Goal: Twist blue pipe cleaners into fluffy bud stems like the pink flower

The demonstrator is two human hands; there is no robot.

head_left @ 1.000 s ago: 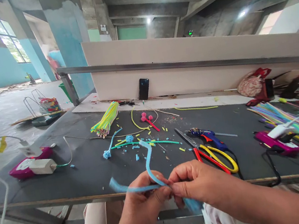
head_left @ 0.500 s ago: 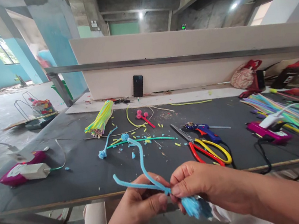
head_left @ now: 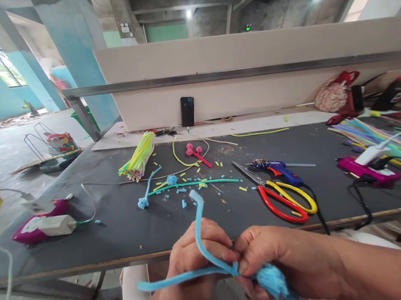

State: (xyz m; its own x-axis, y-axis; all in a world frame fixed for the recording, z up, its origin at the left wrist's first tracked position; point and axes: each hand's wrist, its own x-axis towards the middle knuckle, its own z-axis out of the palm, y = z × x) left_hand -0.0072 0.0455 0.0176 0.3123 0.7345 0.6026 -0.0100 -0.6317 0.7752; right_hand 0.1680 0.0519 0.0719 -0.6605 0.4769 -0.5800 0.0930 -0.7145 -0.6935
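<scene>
My left hand point(head_left: 198, 259) is curling its fingers in at the joint of a blue fuzzy piece point(head_left: 199, 229), while my right hand point(head_left: 279, 259) is pinching that joint between thumb and fingers; both hands are nearly meeting in front of the near edge of the tabletop point(head_left: 104, 241); two loose blue ends are sticking out on my left side, one rising and bending over, the other lying nearly level across my left hand; a blue tuft point(head_left: 272, 280) is hanging down beneath my right hand, its lower end blurring; beyond my hands, a green stem point(head_left: 209, 182) is lying among small blue and yellow clippings; scissors point(head_left: 264, 183) with red and yellow handles are lying open to the right, just beside a blue glue gun point(head_left: 284, 173); a bundle of yellow-green stems point(head_left: 140, 154) is resting farther back on the left.
</scene>
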